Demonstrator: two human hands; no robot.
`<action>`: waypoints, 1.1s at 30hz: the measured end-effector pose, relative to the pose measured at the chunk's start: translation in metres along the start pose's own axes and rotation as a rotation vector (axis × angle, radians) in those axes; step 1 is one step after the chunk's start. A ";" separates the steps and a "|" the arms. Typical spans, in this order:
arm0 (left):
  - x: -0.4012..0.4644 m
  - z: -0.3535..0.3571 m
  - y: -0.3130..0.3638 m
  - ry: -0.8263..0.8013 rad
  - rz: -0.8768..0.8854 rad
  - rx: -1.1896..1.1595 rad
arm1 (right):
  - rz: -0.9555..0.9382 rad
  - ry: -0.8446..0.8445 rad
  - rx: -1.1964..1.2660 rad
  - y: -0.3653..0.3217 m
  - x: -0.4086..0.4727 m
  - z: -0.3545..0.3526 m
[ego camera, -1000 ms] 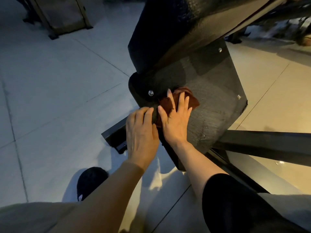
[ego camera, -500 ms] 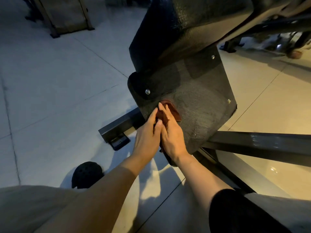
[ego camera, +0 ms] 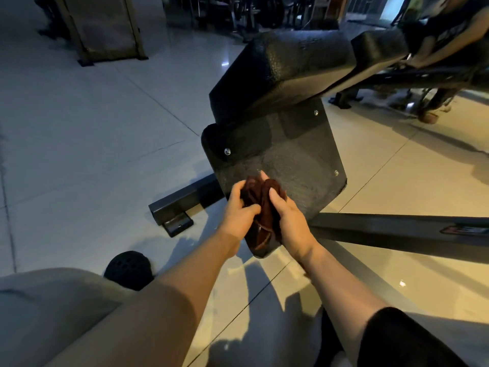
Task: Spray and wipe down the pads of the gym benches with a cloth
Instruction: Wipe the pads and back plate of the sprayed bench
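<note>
A dark red cloth is bunched between both my hands, just in front of the lower edge of the bench's flat black plate. My left hand curls its fingers round the cloth's left side. My right hand holds the right side, thumb on top. A tail of cloth hangs below my hands. Above the plate rises the black textured bench pad, running up to the right. No spray bottle is in view.
The bench's dark steel frame bar runs right along the shiny tiled floor, and a cross foot sticks out left. My black shoe is at lower left. A framed panel and more gym equipment stand behind.
My hands have come off the plate and moved down and toward me, gathering the cloth into a bunch between them. Before, the right hand pressed the cloth flat on the plate.
</note>
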State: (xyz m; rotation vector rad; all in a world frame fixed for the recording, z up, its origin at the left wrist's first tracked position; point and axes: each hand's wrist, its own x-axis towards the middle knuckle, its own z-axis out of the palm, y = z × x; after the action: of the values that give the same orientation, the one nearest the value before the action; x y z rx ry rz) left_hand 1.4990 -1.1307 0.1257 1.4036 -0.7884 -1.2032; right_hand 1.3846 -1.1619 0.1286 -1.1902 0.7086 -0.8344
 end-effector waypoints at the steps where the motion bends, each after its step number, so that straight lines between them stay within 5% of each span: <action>1: -0.002 0.003 -0.001 0.027 0.008 0.004 | 0.004 0.024 -0.050 -0.006 -0.004 -0.001; 5: -0.003 0.017 -0.002 0.109 0.021 -0.051 | -0.156 0.283 -0.565 -0.016 -0.004 -0.016; 9: 0.006 0.029 -0.005 0.078 0.042 -0.040 | 0.026 0.103 -0.220 -0.017 -0.004 -0.033; 11: 0.011 0.029 -0.010 0.112 0.086 0.042 | -0.038 0.103 -0.320 -0.013 0.002 -0.032; 18: 0.021 -0.004 -0.019 0.627 0.307 0.375 | -0.330 0.708 -0.591 0.010 0.049 0.000; 22: 0.022 -0.021 -0.016 0.657 0.365 0.577 | -0.382 0.355 -0.940 0.038 0.071 0.022; 28: 0.027 -0.041 -0.026 0.582 0.503 0.874 | -0.401 0.320 -1.203 0.077 0.096 0.045; 33: 0.035 -0.042 -0.038 0.540 0.597 1.057 | -0.470 0.283 -1.175 0.081 0.102 0.028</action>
State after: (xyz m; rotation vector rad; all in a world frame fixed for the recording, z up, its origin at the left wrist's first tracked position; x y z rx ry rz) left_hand 1.5427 -1.1430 0.0767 1.9682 -1.3883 0.1577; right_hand 1.4759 -1.2222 0.0523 -2.3817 1.2494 -0.9997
